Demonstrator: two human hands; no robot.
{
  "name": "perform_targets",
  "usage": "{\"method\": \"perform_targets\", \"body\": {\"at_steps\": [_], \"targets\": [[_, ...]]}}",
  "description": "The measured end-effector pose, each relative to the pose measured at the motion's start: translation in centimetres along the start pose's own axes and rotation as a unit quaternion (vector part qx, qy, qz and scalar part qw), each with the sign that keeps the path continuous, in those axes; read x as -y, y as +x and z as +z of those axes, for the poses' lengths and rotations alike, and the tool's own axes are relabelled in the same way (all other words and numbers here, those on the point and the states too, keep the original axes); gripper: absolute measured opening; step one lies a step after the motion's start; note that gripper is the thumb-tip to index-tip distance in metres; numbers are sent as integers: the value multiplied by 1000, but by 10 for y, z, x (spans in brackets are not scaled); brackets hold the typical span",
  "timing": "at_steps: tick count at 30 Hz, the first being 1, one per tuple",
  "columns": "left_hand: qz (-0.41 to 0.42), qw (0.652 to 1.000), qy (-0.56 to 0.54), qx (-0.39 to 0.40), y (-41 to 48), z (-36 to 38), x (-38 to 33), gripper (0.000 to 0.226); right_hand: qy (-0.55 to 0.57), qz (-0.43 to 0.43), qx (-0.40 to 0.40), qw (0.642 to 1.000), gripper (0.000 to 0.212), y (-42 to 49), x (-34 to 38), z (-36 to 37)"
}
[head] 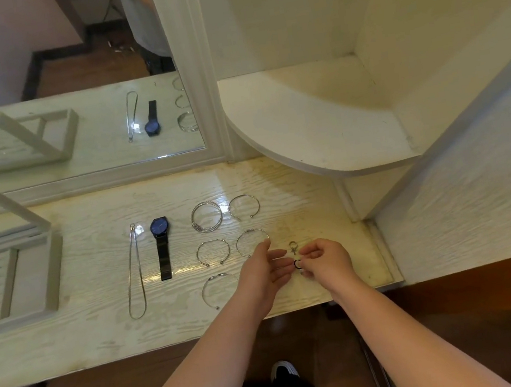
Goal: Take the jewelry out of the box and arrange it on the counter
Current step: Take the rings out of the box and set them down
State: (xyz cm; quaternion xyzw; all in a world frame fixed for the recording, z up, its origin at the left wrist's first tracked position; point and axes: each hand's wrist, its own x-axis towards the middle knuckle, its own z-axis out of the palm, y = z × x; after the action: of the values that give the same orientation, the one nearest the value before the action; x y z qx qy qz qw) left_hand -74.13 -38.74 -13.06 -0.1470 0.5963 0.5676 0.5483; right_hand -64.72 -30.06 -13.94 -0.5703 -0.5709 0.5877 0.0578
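Head view: my right grip [324, 261] pinches a small black ring [297, 264], a thin round band with its opening facing up at me, just over the pale wood-grain bench [102, 332] near its right end. My left grip [264, 271] is wide, fingers straight, tips just beside the ring. A silver ring [293, 246] lies just beyond. Thin silver bangles [213, 252] lie to the left. The watch [161, 245] and chain [133, 274] lie long axis near-to-far, dial at the far end. The box [6, 263] sits open at far left.

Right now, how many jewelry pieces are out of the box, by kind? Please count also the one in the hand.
Necklace: 1
Watch: 1
Bracelets: 5
Rings: 2, a silver ring and a black ring pinched in the right hand
Total: 9
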Motion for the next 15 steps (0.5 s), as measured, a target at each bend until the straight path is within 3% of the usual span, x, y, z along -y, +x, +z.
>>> {"method": "perform_targets", "body": {"at_steps": [8,15], "targets": [[125,991,26,-42,-28,-32,-23,19,163,-35,81,983,18,-19,36,22],[187,978,19,-89,-59,-82,-34,4,198,-57,163,965,15,-47,62,71]]}}
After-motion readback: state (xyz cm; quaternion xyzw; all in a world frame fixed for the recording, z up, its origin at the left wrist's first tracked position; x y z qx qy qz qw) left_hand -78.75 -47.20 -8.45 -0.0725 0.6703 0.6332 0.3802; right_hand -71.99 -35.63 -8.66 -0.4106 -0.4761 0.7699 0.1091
